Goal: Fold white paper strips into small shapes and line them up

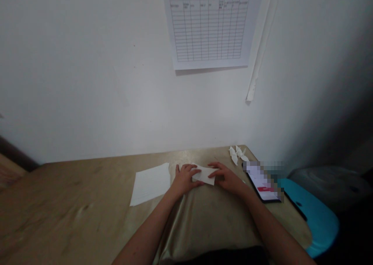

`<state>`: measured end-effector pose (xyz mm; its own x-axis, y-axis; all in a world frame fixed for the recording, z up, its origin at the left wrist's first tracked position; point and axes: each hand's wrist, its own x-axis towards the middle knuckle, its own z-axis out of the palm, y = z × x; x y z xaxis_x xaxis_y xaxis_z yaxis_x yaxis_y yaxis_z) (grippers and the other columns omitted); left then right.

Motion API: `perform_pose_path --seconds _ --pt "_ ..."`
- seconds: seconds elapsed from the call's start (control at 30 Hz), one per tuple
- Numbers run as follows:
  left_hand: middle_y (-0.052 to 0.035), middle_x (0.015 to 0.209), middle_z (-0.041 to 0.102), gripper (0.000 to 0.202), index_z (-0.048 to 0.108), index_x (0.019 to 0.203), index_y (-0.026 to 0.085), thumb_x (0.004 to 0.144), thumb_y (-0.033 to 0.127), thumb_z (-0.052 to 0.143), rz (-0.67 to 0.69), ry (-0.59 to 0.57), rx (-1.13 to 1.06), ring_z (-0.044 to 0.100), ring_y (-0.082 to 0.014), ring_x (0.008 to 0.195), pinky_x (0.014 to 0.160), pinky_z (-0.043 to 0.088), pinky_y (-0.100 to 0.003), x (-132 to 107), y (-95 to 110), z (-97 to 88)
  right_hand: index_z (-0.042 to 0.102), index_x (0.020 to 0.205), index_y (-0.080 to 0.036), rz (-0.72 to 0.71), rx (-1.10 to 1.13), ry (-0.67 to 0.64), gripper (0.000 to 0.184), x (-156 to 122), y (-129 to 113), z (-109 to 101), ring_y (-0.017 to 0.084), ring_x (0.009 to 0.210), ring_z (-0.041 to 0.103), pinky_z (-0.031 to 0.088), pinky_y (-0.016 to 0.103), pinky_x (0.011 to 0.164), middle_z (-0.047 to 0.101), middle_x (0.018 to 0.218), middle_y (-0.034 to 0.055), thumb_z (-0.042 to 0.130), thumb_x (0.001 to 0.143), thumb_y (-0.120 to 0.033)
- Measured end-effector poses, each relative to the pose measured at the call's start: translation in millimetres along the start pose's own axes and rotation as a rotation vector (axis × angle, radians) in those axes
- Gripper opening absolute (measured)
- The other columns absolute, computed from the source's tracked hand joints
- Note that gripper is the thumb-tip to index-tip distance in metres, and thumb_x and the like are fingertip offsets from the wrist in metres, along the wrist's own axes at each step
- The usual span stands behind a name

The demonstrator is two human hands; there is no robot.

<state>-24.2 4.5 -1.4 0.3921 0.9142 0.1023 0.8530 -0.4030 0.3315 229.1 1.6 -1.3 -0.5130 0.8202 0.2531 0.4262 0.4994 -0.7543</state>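
Observation:
A small white piece of paper point(206, 175), looking folded, lies between my two hands just above or on the brown covered table. My left hand point(184, 178) grips its left end, with the fingertips over the top and the thumb near the lower edge. At the right end, my right hand point(227, 179) has its fingers bent over the paper; its thumb is mostly hidden. To the left of my left hand rests a stack of white paper sheets point(151, 183), flat on the table.
A phone point(264, 183) with a lit, partly blurred screen lies at the table's right side. Behind it are crumpled or folded white paper pieces point(237, 154). A blue stool-like object point(316, 214) stands beyond the right edge. A printed chart point(212, 32) hangs on the wall.

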Motion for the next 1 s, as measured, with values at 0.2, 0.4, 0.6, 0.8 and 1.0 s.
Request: perform_pose_path --seconds 0.2,0.4,0.6,0.8,1.0 --pt "-0.0018 0.143 0.057 0.04 0.069 0.119 0.041 0.084 0.059 0.067 0.002 0.001 -0.039 0.041 -0.0301 0.137 0.117 0.008 -0.068 -0.9 -0.2 0.7 0.078 0.094 -0.026 0.029 -0.045 0.018 0.016 1.2 3.1 -1.6 0.022 0.121 0.057 0.042 0.039 0.11 0.062 0.129 0.0058 0.065 0.087 -0.026" --pt "-0.0003 0.139 0.059 0.029 0.071 0.115 0.043 0.086 0.047 0.07 -0.018 0.0 -0.059 0.043 -0.03 0.134 0.116 0.009 -0.069 1.0 -3.4 7.6 0.078 0.087 -0.022 0.02 -0.116 0.049 0.015 2.6 1.2 -1.0 0.02 0.092 0.063 0.048 0.032 0.087 0.072 0.091 0.0052 0.065 0.089 -0.028" --pt "0.0008 0.134 0.06 0.032 0.071 0.113 0.046 0.081 0.048 0.074 0.005 -0.02 -0.104 0.043 -0.0315 0.132 0.114 0.006 -0.073 -2.3 6.0 6.3 0.077 0.083 -0.02 0.096 -0.215 0.127 0.013 4.2 4.3 -0.6 0.02 0.085 0.064 0.045 0.033 0.084 0.073 0.084 0.0051 0.067 0.085 -0.027" --pt "0.0002 0.135 0.058 0.035 0.071 0.113 0.045 0.079 0.047 0.075 -0.028 -0.046 -0.122 0.042 -0.0321 0.133 0.116 0.005 -0.071 -2.5 10.3 4.5 0.077 0.087 -0.022 0.27 -0.328 0.173 0.012 9.7 5.7 9.6 0.022 0.097 0.063 0.038 0.037 0.095 0.074 0.093 0.0046 0.069 0.085 -0.03" --pt "0.001 0.136 0.058 0.035 0.071 0.113 0.045 0.078 0.043 0.075 -0.039 -0.063 -0.113 0.042 -0.0321 0.133 0.116 0.006 -0.071 -1.4 11.0 2.5 0.075 0.088 -0.023 0.322 -0.493 0.22 0.014 13.4 0.4 23.1 0.023 0.108 0.059 0.031 0.04 0.1 0.073 0.101 0.0049 0.063 0.09 -0.03"
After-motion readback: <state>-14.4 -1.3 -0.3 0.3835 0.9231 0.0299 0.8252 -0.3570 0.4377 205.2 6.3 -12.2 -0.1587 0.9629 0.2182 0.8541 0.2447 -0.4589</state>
